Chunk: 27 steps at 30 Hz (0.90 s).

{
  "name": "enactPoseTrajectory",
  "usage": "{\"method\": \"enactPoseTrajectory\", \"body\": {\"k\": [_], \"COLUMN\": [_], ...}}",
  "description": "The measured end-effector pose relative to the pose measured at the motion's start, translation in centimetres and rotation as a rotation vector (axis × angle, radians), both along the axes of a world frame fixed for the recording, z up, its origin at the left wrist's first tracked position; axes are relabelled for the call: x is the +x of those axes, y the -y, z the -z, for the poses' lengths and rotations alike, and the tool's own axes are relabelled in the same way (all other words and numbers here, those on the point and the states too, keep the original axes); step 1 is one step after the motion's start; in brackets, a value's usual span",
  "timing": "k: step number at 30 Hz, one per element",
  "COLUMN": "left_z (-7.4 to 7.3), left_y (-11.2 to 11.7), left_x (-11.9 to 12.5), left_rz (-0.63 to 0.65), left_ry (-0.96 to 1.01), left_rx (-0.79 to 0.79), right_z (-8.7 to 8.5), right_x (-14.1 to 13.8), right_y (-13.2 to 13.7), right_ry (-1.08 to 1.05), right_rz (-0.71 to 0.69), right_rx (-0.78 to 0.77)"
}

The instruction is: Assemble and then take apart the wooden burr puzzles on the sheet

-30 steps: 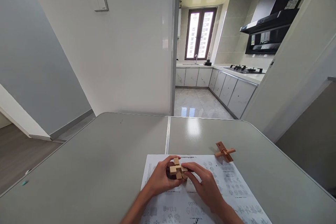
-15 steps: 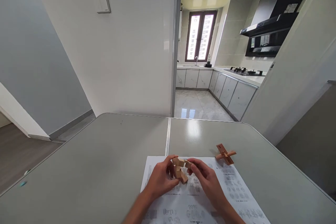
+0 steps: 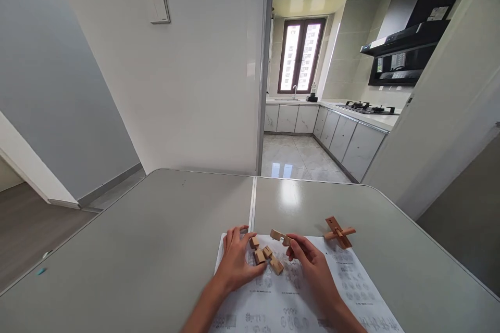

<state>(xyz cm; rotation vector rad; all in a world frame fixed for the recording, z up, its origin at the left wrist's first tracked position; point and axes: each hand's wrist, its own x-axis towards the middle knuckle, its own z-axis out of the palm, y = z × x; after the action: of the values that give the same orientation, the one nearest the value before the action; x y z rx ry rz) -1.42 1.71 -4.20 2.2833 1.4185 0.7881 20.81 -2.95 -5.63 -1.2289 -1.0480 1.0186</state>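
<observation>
A light wooden puzzle lies in several loose pieces (image 3: 267, 258) on a printed paper sheet (image 3: 344, 286). My left hand (image 3: 235, 263) rests over the left pieces, fingers curled, thumb touching one. My right hand (image 3: 310, 266) pinches a single notched wooden piece (image 3: 279, 237) and holds it just above the sheet. A darker, assembled wooden cross puzzle (image 3: 338, 232) stands at the sheet's far right corner, apart from both hands.
The grey table (image 3: 148, 250) has a seam down its middle and rounded far corners. A small teal object (image 3: 41, 271) lies near the left edge. Beyond the table stand a white wall and an open doorway to a kitchen.
The light puzzle, held whole in both hands a second ago, has come apart. Pieces now lie on the sheet, and my right hand has drawn one piece away.
</observation>
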Motion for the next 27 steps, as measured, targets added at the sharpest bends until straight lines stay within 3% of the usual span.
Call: {"method": "enactPoseTrajectory", "body": {"k": [6,15,19,27], "left_z": [-0.2,-0.4,-0.5,-0.5], "left_y": [0.7,0.8,0.9,1.3], "left_x": [0.7,1.1,1.3,1.6], "left_rz": [0.173,0.22,0.215,0.099], "left_ry": [-0.057,-0.019,0.023,0.081], "left_rx": [0.076,0.124,0.124,0.213], "right_z": [0.8,-0.1,-0.4,-0.8], "right_x": [0.0,-0.2,-0.1,-1.1], "right_y": [-0.2,0.1,0.1,0.5], "right_ry": [-0.036,-0.059,-0.035,0.029], "right_rz": [-0.007,0.028,0.094,-0.045], "right_rx": [0.009,-0.016,0.039,0.102]}}
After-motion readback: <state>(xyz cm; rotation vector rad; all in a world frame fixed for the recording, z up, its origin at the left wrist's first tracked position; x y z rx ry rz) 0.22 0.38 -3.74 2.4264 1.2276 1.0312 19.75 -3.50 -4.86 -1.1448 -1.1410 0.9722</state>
